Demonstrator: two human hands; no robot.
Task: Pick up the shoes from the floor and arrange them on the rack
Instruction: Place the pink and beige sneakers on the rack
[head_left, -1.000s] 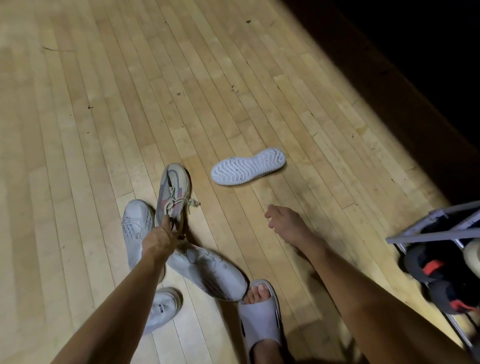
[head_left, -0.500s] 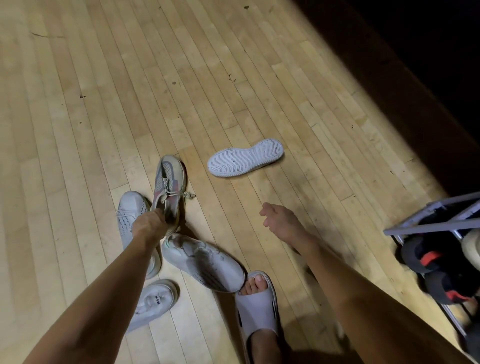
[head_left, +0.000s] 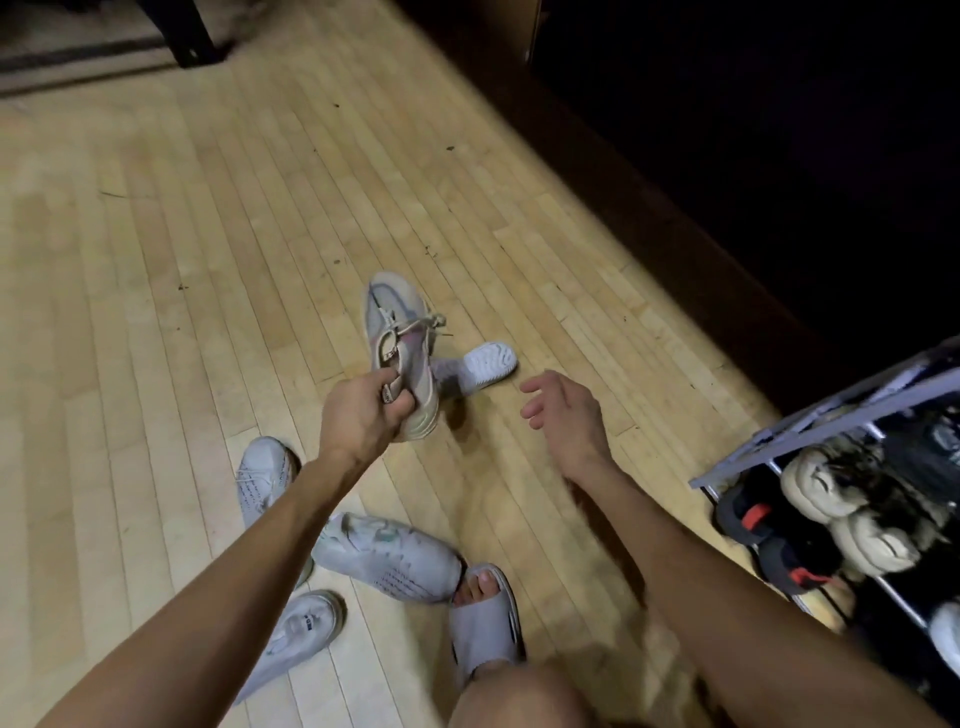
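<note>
My left hand (head_left: 363, 413) grips a grey-pink laced sneaker (head_left: 397, 332) by its heel collar and holds it above the floor, toe pointing away. My right hand (head_left: 563, 402) hovers beside it, fingers loosely spread, holding nothing. Behind the lifted sneaker a white shoe (head_left: 480, 364) lies sole-up on the floor. Three white shoes lie near my feet: one (head_left: 262, 478) at the left, one (head_left: 389, 556) on its side, one (head_left: 296, 639) nearest me. The shoe rack (head_left: 810, 431) stands at the right edge with dark and beige shoes on it.
My foot in a grey slide sandal (head_left: 485, 621) stands on the wooden floor (head_left: 156, 286). A dark wall (head_left: 727, 156) runs along the right side. A dark furniture leg (head_left: 187, 31) stands at the far top left.
My left hand has lifted the grey-pink sneaker off the floor and carried it rightward, over the sole-up shoe. My right hand has stayed empty. The camera has tilted up.
</note>
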